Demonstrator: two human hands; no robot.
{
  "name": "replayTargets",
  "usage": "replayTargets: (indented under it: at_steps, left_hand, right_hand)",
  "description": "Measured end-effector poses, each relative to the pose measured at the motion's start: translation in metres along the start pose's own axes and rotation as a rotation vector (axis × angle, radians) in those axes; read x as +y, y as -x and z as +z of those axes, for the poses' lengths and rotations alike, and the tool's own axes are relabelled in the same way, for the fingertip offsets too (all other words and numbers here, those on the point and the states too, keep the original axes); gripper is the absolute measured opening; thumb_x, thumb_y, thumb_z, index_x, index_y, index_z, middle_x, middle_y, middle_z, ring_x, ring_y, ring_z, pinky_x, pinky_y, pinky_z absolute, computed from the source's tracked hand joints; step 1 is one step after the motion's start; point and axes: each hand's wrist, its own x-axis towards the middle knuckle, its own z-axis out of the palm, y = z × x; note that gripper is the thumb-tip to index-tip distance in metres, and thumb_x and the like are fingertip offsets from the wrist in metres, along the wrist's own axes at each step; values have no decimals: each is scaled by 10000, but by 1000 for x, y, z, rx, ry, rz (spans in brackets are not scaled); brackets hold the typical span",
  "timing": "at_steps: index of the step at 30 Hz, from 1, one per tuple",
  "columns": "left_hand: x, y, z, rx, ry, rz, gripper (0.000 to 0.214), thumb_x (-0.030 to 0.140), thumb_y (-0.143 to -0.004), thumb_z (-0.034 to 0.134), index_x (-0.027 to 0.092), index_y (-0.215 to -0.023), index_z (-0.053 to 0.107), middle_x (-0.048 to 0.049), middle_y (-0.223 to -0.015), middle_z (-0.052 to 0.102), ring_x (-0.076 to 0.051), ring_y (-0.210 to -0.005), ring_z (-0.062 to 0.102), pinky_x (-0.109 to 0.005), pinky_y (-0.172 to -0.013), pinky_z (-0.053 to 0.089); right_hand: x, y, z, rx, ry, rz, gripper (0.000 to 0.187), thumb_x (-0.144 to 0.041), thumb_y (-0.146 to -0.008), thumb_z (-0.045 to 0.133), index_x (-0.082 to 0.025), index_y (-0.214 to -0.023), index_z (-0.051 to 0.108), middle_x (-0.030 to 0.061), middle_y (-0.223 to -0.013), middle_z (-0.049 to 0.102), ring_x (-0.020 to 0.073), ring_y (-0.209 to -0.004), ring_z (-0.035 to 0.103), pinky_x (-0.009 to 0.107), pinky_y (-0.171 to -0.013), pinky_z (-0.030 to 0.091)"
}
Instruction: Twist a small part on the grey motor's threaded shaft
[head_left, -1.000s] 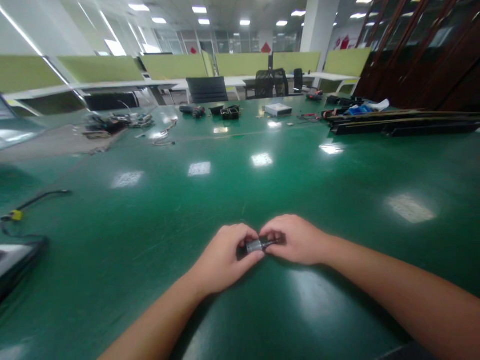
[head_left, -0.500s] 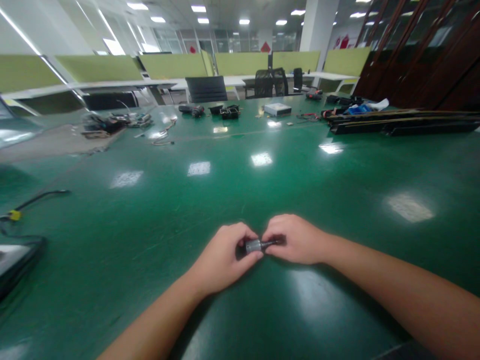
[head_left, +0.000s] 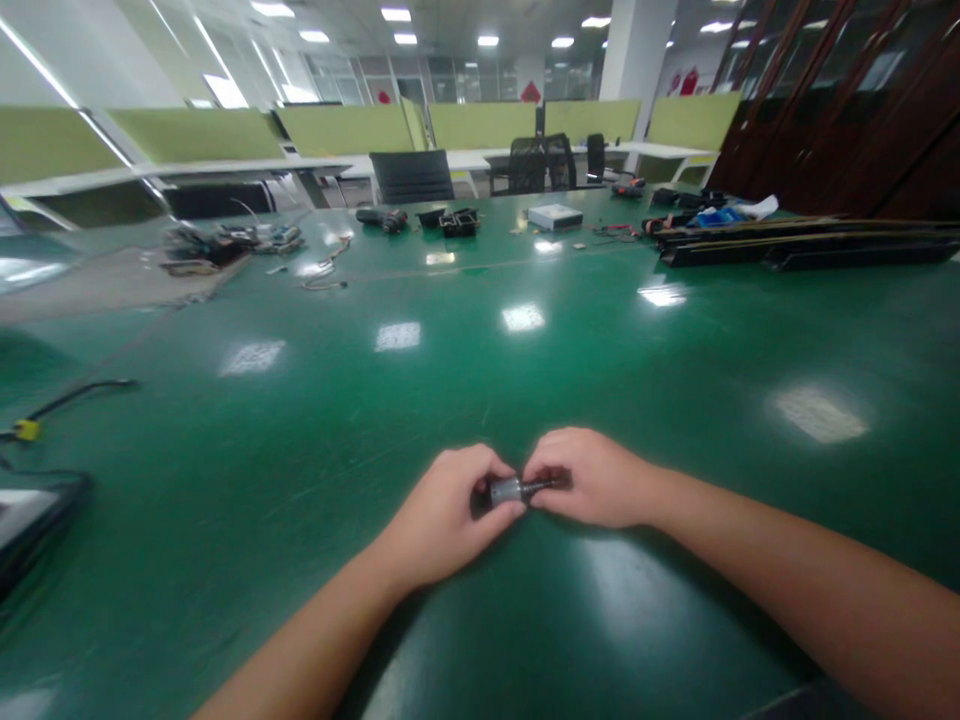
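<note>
A small silver metal cylinder (head_left: 506,490) with a thin dark shaft (head_left: 541,486) lies sideways between my two hands, low over the green table (head_left: 480,400). Thumb and fingers of my left hand (head_left: 459,515) are closed around the cylinder, whose left end sits in shadow inside the grip. My right hand (head_left: 589,478) pinches the dark shaft on the right, its fingertips almost touching the left ones. Its fingers partly cover the shaft's far end. The exact kind of part cannot be made out.
At far left are a dark-edged device (head_left: 34,525) and a black cable with a yellow piece (head_left: 28,430). Across the back stand a silver box (head_left: 555,217), black parts (head_left: 457,222), tangled wires (head_left: 225,245) and long black rails (head_left: 810,245). Chairs (head_left: 412,178) stand beyond.
Both hands keep nearly the same place and grip on the cylinder and shaft. The view has shifted very slightly.
</note>
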Motion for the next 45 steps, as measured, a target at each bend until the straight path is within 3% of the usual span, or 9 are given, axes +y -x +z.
replayTargets:
  at_steps: [27, 36, 45]
  left_hand:
    - [-3, 1, 1, -13, 22, 4, 191, 341, -865, 705, 212, -999, 663, -23, -930, 680, -203, -839, 608, -341, -775, 444]
    - [-3, 2, 0, -27, 21, -1, 199, 360, -870, 707, 216, -1001, 666, -21, -942, 687, -200, -840, 613, -351, -793, 447]
    - [-4, 2, 2, -21, 20, 5, 202, 369, -876, 707, 219, -1003, 662, -18, -945, 684, -200, -845, 616, -347, -796, 446]
  right_hand:
    - [4, 6, -13, -46, 62, 16, 80, -233, -803, 744, -172, -847, 718, 7, -802, 692, 140, -753, 601, 262, -712, 423]
    - [19, 15, -38, -169, 3, 150, 62, -205, -773, 734, -178, -829, 729, -10, -742, 673, 117, -661, 597, 231, -619, 439]
    - [21, 15, -40, -185, -50, 181, 88, -227, -774, 754, -176, -845, 745, -4, -741, 680, 117, -647, 595, 229, -600, 444]
